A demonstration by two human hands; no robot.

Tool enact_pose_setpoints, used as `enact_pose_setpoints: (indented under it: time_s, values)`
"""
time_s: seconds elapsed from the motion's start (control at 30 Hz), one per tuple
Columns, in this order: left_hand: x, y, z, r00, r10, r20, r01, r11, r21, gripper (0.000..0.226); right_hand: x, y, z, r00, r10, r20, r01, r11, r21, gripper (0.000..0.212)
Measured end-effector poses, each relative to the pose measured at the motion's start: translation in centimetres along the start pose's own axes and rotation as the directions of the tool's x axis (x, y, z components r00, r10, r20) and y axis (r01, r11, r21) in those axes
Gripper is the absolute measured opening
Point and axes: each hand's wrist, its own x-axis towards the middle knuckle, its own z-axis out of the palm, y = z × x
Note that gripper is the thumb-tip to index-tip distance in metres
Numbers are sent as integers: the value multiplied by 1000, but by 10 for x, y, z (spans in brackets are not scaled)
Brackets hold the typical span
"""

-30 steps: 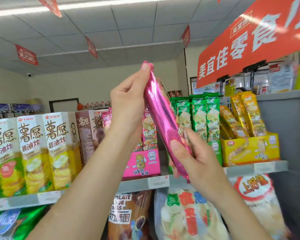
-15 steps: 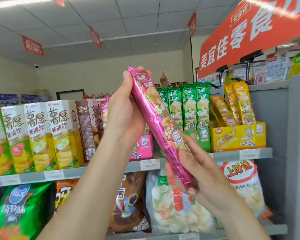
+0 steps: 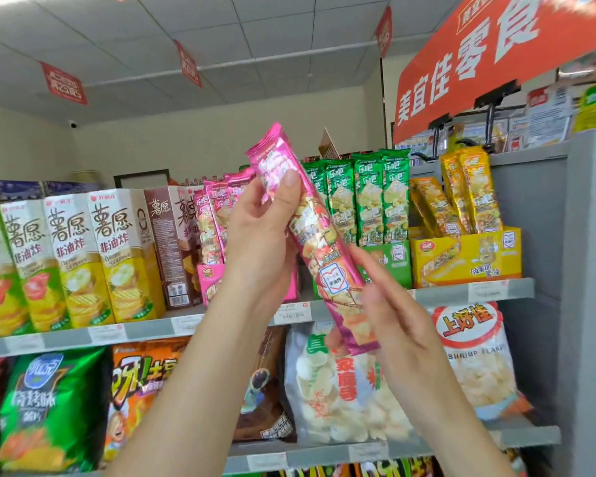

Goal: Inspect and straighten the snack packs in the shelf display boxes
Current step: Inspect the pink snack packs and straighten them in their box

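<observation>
The left hand [image 3: 262,242] grips the upper part of 1 pink snack pack [image 3: 327,256], thumb across its face. The right hand [image 3: 393,315] lies flat-fingered against the lower end, steadying it, probably so the printed front can be checked. Behind, the pink display box [image 3: 210,282] stands on the shelf [image 3: 152,330] beside the green box [image 3: 396,266].

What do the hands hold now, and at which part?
A pink pack: the left hand grips its upper half, thumb on the front; the right hand rests straight fingers against its lower end.
</observation>
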Motion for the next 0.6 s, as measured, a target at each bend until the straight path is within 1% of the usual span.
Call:
enact_pose_setpoints:
  time_s: [0.03, 0.07, 0.1, 0.13, 0.2, 0.3, 0.37, 0.43, 0.47, 0.5, 0.53, 0.57, 0.6]
  values:
    - [-1, 0, 0, 1000, -14, -14, 14, 1000, -28, 9, 0, 1, -1, 998, 54, 14, -56, 990, 133, 41]
    - [-1, 0, 0, 999, -25, -26, 24, 998, -53, 7, -1, 1, -1, 994, 107, 37, -113, 955, 275, 45]
    - [-1, 0, 0, 999, -35, -34, 33, 997, -71, 8, -1, 2, -2, 988, 139, 70, -155, 913, 378, 48]
    - [-1, 0, 0, 998, -43, -37, 40, 996, -82, 9, -1, 3, -3, 982, 155, 107, -186, 886, 425, 50]
    - [-1, 0, -1, 998, -59, -32, 55, 993, -106, 15, -1, 6, -5, 971, 168, 173, -228, 869, 439, 57]
    - [-1, 2, -3, 996, -87, -19, 85, 989, -122, 36, -3, 11, -12, 954, 134, 269, -248, 858, 450, 57]
    - [-2, 2, -4, 993, -118, -18, 114, 982, -153, 43, -3, 14, -15, 952, 124, 279, -239, 872, 427, 61]
    - [-1, 0, -7, 988, -154, -16, 149, 971, -186, 43, -3, 16, -14, 966, 129, 223, -205, 910, 360, 66]
    - [-1, -1, -9, 985, -172, -16, 167, 972, -166, 44, -3, 16, -13, 976, 121, 181, -174, 934, 311, 66]
    - [-1, -1, -10, 982, -189, -13, 186, 977, -107, 48, -3, 16, -11, 985, 100, 140, -133, 958, 254, 67]
    - [-1, -1, -11, 980, -199, -13, 199, 980, -10, 52, -3, 17, -10, 993, 70, 100, -88, 978, 190, 69]
    - [-2, -1, -13, 981, -196, -13, 196, 975, 108, 56, -4, 17, -9, 998, 34, 53, -39, 994, 100, 72]
    - [-3, -1, -15, 985, -174, -7, 171, 959, 228, 55, -5, 18, -8, 1000, -15, -6, 15, 999, -31, 72]
